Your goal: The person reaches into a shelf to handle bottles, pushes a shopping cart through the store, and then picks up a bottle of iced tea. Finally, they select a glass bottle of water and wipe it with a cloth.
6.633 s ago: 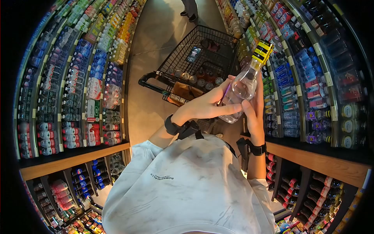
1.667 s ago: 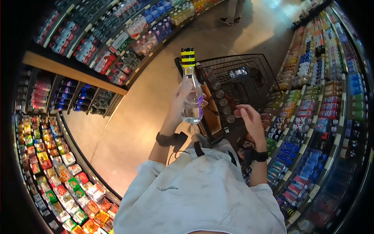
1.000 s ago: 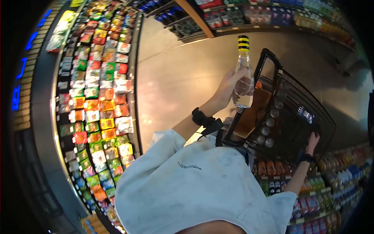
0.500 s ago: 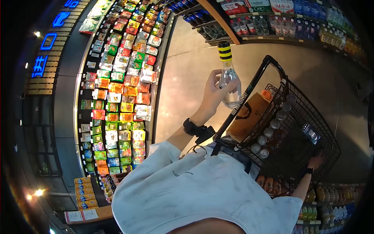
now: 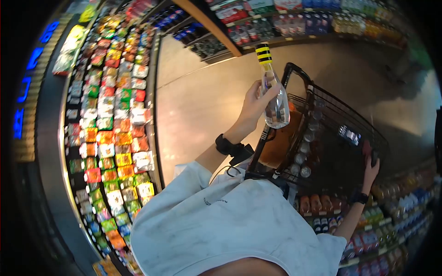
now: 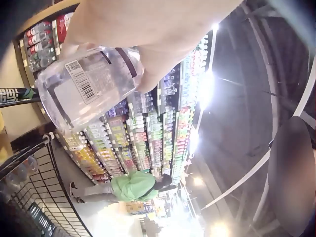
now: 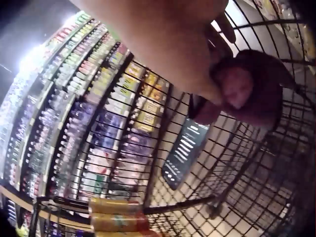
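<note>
A clear bottle (image 5: 277, 108) with a yellow-and-black striped cap stands nearly upright in my left hand (image 5: 253, 105), whose fingers and thumb grip it round the middle. Seen in the left wrist view, the bottle (image 6: 89, 86) turns its barcode label to the camera. My right hand (image 5: 371, 170) is at the far end of the black wire shopping cart (image 5: 340, 108), gripping a dark maroon, soft-looking item (image 7: 261, 98). Part of that item is hidden behind the hand; I cannot tell its kind. Near it lies a lit phone (image 5: 350, 135).
Several cans (image 5: 305, 147) line the cart's near end, beside a brown bag (image 5: 278, 145). Shelves of drinks (image 5: 294, 25) run behind and to the right. Racks of packaged snacks (image 5: 115, 138) stand at left. A person in a green top (image 6: 133, 185) is in the aisle.
Both hands held the bottle at first; the right let go and reached into the cart, where it now grips the maroon item. The left kept the bottle. The view swung towards the snack racks.
</note>
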{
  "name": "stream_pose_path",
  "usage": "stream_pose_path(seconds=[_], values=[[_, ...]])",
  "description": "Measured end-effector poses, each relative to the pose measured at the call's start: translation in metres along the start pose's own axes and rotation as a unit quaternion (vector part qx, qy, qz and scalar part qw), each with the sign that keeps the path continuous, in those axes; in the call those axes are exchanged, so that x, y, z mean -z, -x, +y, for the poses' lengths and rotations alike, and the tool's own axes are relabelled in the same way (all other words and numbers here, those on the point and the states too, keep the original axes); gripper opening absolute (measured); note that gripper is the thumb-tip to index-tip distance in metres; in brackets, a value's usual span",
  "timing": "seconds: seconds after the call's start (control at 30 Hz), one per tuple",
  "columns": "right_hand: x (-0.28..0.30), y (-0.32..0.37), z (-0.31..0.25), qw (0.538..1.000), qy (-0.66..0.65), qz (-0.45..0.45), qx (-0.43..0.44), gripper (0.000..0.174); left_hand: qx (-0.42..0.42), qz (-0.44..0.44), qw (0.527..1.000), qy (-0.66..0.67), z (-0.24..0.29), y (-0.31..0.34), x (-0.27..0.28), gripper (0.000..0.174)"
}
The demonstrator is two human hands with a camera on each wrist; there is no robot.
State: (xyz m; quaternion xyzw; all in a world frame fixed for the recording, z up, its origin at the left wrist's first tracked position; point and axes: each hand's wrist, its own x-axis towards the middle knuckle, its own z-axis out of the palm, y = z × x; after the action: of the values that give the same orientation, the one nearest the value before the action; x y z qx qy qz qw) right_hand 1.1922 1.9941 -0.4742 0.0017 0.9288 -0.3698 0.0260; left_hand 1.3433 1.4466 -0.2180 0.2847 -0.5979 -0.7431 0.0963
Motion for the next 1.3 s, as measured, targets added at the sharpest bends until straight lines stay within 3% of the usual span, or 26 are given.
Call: stream_pose_path(seconds=[0.07,0.2,0.27,0.33,0.37,0.43,0.53,0.6,0.73,0.87,0.97,1.07,1.1,1.13,1.2,1.23,1.3], values=[[0.013,0.023,-0.054,0.99,-0.139,0.026,-0.005,0.047,0.033,-0.057,0.997,0.036,0.009,-0.006,0.0,0.047],[0.035,0.097,-0.225,0.981,-0.191,0.008,-0.017,0.045,-0.081,-0.103,0.989,-0.062,0.009,-0.008,0.004,0.05],[0.029,0.137,-0.305,0.978,-0.208,0.02,-0.015,0.045,-0.076,-0.147,0.983,-0.077,0.017,-0.001,0.001,0.055],[0.012,0.168,-0.357,0.959,-0.28,0.034,0.028,0.047,-0.098,-0.201,0.97,-0.098,0.025,0.007,-0.003,0.06],[-0.003,0.182,-0.356,0.957,-0.279,0.064,0.045,0.047,-0.097,-0.236,0.962,-0.097,0.032,0.015,-0.003,0.056],[-0.005,0.206,-0.403,0.952,-0.28,0.013,0.123,0.047,-0.129,-0.279,0.944,-0.121,0.031,0.026,-0.008,0.054],[-0.015,0.228,-0.451,0.908,-0.4,-0.02,0.121,0.045,-0.202,-0.312,0.917,-0.144,0.041,0.049,-0.014,0.055],[-0.006,0.237,-0.466,0.916,-0.378,-0.002,0.132,0.043,-0.244,-0.319,0.908,-0.121,0.041,0.062,-0.018,0.059],[0.014,0.241,-0.468,0.91,-0.381,0.027,0.16,0.038,-0.233,-0.364,0.883,-0.185,0.061,0.088,-0.018,0.056],[0.037,0.253,-0.469,0.893,-0.435,0.019,0.114,0.034,-0.185,-0.494,0.815,-0.241,0.074,0.105,-0.025,0.054],[0.048,0.255,-0.459,0.874,-0.469,0.045,0.122,0.03,-0.109,-0.527,0.834,-0.121,0.057,0.123,-0.035,0.065],[0.064,0.254,-0.466,0.831,-0.529,0.14,0.095,0.026,-0.184,-0.53,0.826,-0.045,0.045,0.14,-0.046,0.08],[0.072,0.252,-0.469,0.808,-0.566,0.141,0.083,0.023,-0.197,-0.57,0.792,-0.101,0.049,0.139,-0.046,0.075],[0.08,0.25,-0.468,0.807,-0.571,0.139,0.056,0.021,-0.18,-0.568,0.798,-0.09,0.053,0.143,-0.049,0.07],[0.081,0.244,-0.467,0.813,-0.554,0.157,0.084,0.026,-0.15,-0.561,0.812,-0.064,0.058,0.153,-0.058,0.061],[0.08,0.245,-0.467,0.827,-0.53,0.165,0.088,0.028,-0.177,-0.543,0.818,-0.059,0.05,0.151,-0.064,0.052],[0.076,0.25,-0.464,0.853,-0.482,0.177,0.094,0.03,0.0,-0.537,0.844,0.013,0.059,0.157,-0.07,0.051]])
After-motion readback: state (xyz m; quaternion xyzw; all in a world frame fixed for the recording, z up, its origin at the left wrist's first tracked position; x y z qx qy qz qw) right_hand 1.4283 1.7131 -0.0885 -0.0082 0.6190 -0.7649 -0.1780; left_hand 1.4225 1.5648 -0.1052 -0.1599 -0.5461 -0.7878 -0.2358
